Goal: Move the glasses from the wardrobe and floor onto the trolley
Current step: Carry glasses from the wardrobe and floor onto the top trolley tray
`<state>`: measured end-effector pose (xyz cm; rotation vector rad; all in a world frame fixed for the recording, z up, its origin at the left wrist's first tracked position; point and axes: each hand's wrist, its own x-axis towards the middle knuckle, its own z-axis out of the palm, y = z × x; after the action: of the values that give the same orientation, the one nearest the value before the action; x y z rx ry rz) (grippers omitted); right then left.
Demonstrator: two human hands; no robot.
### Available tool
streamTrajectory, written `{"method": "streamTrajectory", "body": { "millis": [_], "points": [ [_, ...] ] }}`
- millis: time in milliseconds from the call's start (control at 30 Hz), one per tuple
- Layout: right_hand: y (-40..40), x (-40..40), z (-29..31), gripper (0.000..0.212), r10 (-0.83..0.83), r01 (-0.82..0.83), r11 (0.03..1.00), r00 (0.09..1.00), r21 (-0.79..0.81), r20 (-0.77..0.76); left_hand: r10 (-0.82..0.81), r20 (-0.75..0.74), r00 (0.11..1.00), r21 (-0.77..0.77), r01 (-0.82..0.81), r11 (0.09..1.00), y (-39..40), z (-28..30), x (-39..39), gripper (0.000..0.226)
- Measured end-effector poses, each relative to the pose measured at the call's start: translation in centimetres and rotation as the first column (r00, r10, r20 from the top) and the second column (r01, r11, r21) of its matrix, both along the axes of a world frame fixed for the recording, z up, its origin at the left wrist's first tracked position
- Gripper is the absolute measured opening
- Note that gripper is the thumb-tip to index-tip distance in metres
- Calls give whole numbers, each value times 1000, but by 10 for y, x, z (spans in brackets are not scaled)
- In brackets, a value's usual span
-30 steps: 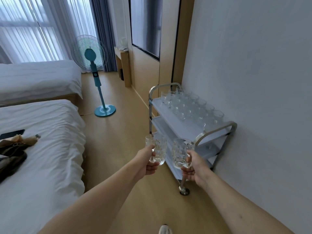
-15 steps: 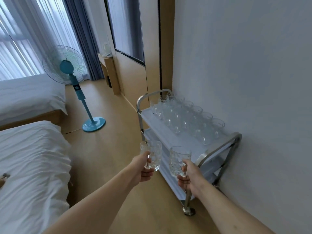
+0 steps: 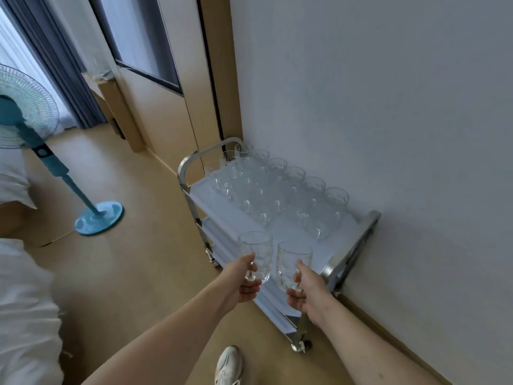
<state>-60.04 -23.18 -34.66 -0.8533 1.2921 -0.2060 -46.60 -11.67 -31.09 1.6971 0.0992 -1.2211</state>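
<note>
Setting: a bedroom, likely a hotel room. White bedding (image 3: 25,315) is showing at the left edge, with a second white-covered bed (image 3: 12,179) lying beyond it. A teal pedestal fan (image 3: 33,151) is standing on the light wood floor (image 3: 133,273). Dark blue curtains (image 3: 55,65) are hanging by a bright window. Wood panelling (image 3: 166,112) is framing a dark screen (image 3: 141,40) on the wall. A steel service trolley (image 3: 358,245) carrying rows of glasses (image 3: 272,190) is standing against the plain white wall (image 3: 388,107).
</note>
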Motion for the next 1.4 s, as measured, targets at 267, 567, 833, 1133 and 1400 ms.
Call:
{"method": "streamTrajectory", "body": {
  "millis": [267,567,833,1133,1400],
  "points": [
    [-13,50,-20,46,-171,174,984,983,48,-62,-185,-82,979,43,189,981,-51,-25,66,34],
    [-24,81,-26,41,-288,292,953,956,76,-57,-308,-168,936,-30,308,951,-104,-69,111,35],
    [-48,87,-44,40,-269,271,962,959,18,-86,-479,-102,872,-26,479,877,-132,-102,118,39],
    [-61,91,-73,37,-337,339,941,928,-13,-162,-566,-20,824,-31,565,824,-160,-103,121,33],
    [-59,90,-79,32,-403,401,915,901,-47,-159,-547,-23,837,0,547,837,-181,-121,116,15]
  ]
}}
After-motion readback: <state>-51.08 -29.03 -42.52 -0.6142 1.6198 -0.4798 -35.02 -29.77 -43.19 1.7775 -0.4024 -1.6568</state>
